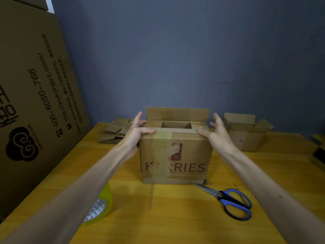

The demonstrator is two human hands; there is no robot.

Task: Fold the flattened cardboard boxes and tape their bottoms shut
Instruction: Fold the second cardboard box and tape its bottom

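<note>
Cardboard, creased and patched with old tape! Left hand [136, 136] lies flat on the 9 o'clock side of the KARRIES box [175, 155], grip open, thumb along the near top edge. The box stands mid-desk, end flaps tucked in, far flap upright. Right hand [218, 136] at 3 o'clock, grip open too, fingers spread, thumb on the corner. The danger, I'd say: ease off and those flaps spring up, or uneven pressing skews the walls and the seam gapes under tape. Yellow wooden desk [175, 217]: tape roll [102, 205] at 7 o'clock by the forearm, flattened boxes [114, 132] at 11, scissors [222, 196] at 5, another open box [246, 138] at 2. A big printed carton [35, 95] leans at the left; blue-grey wall [175, 50] behind.
</note>
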